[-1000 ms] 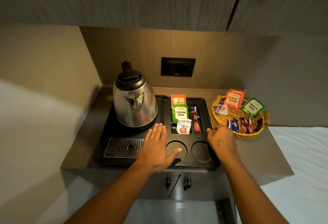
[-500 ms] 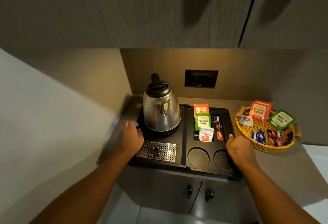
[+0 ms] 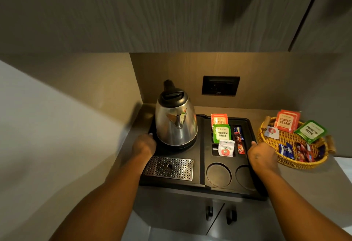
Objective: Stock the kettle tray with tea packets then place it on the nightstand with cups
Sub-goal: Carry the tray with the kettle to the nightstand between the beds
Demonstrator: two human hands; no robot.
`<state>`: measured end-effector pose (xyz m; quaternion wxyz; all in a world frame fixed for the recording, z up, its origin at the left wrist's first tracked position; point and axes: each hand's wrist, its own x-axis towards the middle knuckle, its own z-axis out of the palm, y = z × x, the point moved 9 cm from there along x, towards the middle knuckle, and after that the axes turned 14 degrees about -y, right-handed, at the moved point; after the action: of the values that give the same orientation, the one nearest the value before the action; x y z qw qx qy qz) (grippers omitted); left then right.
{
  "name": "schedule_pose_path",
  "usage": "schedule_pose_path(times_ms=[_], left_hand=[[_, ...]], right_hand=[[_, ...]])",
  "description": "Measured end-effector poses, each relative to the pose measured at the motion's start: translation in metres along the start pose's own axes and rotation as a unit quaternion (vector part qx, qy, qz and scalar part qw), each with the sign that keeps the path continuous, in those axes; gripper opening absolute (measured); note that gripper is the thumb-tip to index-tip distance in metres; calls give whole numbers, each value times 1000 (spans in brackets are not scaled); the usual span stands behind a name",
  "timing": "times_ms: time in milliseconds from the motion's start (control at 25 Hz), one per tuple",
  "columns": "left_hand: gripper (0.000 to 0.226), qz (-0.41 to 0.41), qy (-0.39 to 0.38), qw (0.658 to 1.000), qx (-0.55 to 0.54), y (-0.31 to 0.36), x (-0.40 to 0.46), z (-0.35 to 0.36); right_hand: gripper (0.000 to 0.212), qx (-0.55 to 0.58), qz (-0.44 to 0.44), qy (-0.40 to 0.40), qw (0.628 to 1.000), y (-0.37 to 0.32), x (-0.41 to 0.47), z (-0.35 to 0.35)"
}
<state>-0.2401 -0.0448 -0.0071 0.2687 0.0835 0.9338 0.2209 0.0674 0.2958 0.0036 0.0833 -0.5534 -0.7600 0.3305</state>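
A black kettle tray (image 3: 200,181) sits on the counter with a steel kettle (image 3: 176,120) at its back left. Its slots hold an orange packet (image 3: 219,119), a green packet (image 3: 222,133), a white sachet (image 3: 226,148) and red and blue stick sachets (image 3: 239,141). Two round cup wells (image 3: 219,174) at the front stand bare. My left hand (image 3: 143,146) grips the tray's left edge beside the kettle. My right hand (image 3: 262,156) grips the tray's right edge.
A wicker basket (image 3: 285,139) with more tea packets and sachets stands on the counter right of the tray. A wall socket (image 3: 220,85) is behind. Overhead cabinets hang close above. A wall closes in on the left. Cabinet doors with two knobs sit below.
My left hand left the middle of the tray and now holds its left edge. My right hand slid back along the right edge. The camera shifted left.
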Motion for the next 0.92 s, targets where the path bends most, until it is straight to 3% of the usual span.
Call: schedule_pose_path(times_ms=[200, 360, 480, 600, 760, 920], left_hand=[[40, 14, 58, 998, 28, 3, -12, -16], [31, 49, 55, 987, 140, 28, -23, -52], [29, 75, 66, 958, 270, 63, -45, -72], [25, 102, 79, 951, 281, 92, -68, -69], [25, 164, 73, 969, 170, 139, -113, -31], [32, 262, 44, 950, 166, 204, -190, 52]], right_hand=[[38, -7, -13, 10, 1000, -12, -8, -13], [32, -2, -26, 56, 998, -33, -20, -42], [28, 26, -29, 78, 996, -32, -32, -64], [32, 30, -13, 108, 994, -13, -47, -101], [38, 40, 27, 137, 989, 59, -79, -164], [37, 73, 64, 196, 976, 178, -147, -250]])
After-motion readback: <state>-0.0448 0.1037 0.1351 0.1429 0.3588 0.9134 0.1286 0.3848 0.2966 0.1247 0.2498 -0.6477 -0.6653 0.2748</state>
